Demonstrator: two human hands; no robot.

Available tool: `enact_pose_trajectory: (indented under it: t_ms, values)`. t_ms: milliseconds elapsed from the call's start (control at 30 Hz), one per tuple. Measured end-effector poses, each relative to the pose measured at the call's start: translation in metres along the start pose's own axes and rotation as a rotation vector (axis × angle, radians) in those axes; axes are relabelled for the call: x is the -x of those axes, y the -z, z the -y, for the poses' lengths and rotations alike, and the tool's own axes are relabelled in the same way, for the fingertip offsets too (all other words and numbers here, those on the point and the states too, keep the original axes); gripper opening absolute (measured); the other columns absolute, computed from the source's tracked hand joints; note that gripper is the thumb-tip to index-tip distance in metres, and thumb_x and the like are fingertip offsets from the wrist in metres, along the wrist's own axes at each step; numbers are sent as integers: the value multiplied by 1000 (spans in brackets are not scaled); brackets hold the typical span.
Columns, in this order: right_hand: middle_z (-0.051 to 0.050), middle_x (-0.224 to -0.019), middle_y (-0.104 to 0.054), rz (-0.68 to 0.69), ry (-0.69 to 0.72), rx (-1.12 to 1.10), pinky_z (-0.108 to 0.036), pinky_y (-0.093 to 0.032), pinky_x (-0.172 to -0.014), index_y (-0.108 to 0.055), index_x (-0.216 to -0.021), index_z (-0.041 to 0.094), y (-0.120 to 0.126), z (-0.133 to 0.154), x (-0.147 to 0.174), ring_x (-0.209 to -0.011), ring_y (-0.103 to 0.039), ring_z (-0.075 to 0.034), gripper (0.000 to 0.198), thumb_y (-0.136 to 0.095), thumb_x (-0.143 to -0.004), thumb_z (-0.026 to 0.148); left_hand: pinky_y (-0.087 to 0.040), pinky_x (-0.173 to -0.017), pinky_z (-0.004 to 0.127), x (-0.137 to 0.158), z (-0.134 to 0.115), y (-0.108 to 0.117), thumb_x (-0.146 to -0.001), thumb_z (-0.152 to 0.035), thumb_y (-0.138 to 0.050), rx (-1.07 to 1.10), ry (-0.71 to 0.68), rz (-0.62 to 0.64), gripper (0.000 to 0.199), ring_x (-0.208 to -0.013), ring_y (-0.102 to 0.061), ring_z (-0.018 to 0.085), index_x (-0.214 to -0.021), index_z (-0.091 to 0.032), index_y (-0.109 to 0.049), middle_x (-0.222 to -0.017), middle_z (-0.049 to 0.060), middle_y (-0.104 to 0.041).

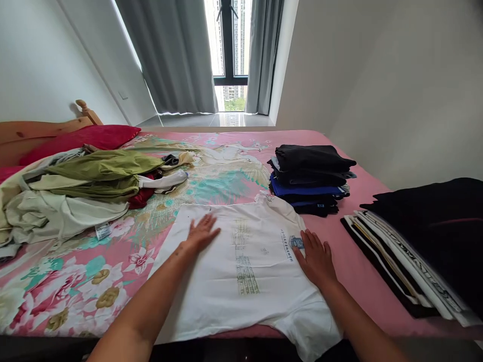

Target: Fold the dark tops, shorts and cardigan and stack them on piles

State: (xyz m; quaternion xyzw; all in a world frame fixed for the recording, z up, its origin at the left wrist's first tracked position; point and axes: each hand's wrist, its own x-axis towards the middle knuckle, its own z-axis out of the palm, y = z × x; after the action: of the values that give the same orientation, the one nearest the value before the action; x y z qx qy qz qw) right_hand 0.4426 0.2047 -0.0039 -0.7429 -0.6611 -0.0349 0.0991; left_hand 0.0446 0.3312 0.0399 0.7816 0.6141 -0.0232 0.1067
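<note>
A white T-shirt with printed text down its middle and a blue emblem lies spread sideways on the bed, its collar side to the right. On the shirt's left part rests my left hand, palm down, fingers apart and slightly blurred. My right hand lies flat near the emblem and shoulder, fingers spread. Neither hand grips the cloth. One sleeve hangs over the bed's near edge, close to my right forearm.
Loose clothes are heaped on the left, near a red pillow. Folded dark clothes are stacked beyond my right hand, with a larger folded pile at far right. The floral bedsheet covers the bed.
</note>
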Motion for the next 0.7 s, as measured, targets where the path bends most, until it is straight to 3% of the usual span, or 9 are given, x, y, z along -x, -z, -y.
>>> enact_pose_trajectory:
  t_ms: [100,200,333,467,533,600,667,700]
  values:
    - [-7,-151,-24,-13,-1,9,-50,-13,-112,-26,-145,18,0,1,-2,-139,-18,-23,64,-23,-92,54,-1,-109,60,-27,39,-2,-86,-63,-20,-32,260,-55,73,-143,-8,25,-147,-24,-17,-156,4,-8]
    - [-7,-151,-24,-17,-5,6,-51,-12,-112,-26,-145,18,2,3,-4,-139,-18,-24,63,-23,-92,54,-3,-111,56,-41,62,-8,-84,-66,-19,-57,297,-120,79,-143,-7,24,-148,-21,-14,-156,5,-7]
    - [-7,-151,-24,-7,-23,-14,-51,-10,-112,-26,-145,18,5,5,-5,-139,-17,-24,63,-24,-92,53,-6,-111,55,-40,56,-2,-85,-63,-22,-66,294,-121,77,-143,-9,25,-148,-19,-17,-156,8,-12]
    - [-7,-151,-24,10,-36,-34,-50,-10,-112,-26,-145,18,8,5,-5,-139,-16,-24,64,-26,-92,53,-5,-110,60,-34,4,13,-90,-42,-31,-54,264,-173,59,-139,-21,31,-139,-11,-37,-150,15,-28]
    - [-7,-151,-24,3,-32,-39,-50,-9,-112,-27,-145,18,9,5,-5,-139,-17,-24,63,-26,-92,52,-8,-114,50,-31,-36,11,-90,-34,-31,-30,97,-202,48,-136,-29,25,-133,-17,-47,-146,8,-40]
    - [-7,-151,-24,-5,-26,-43,-50,-8,-112,-27,-144,18,10,5,-5,-139,-16,-24,63,-26,-92,52,-15,-115,37,-29,-77,3,-91,-36,-30,26,-174,-167,46,-134,-34,18,-129,-24,-52,-141,2,-46]
    - [-8,-151,-23,-7,-27,-49,-50,-8,-112,-28,-144,17,10,5,-5,-139,-16,-24,63,-24,-92,52,-14,-115,39,-32,-108,-6,-91,-41,-29,84,-342,-109,49,-136,-31,18,-134,-25,-46,-145,3,-41]
    - [-8,-151,-23,-5,-28,-54,-50,-8,-112,-28,-144,17,10,4,-5,-139,-15,-24,63,-24,-92,53,-11,-115,44,-35,-119,-8,-91,-43,-28,103,-358,-80,52,-138,-27,20,-138,-25,-41,-149,3,-35]
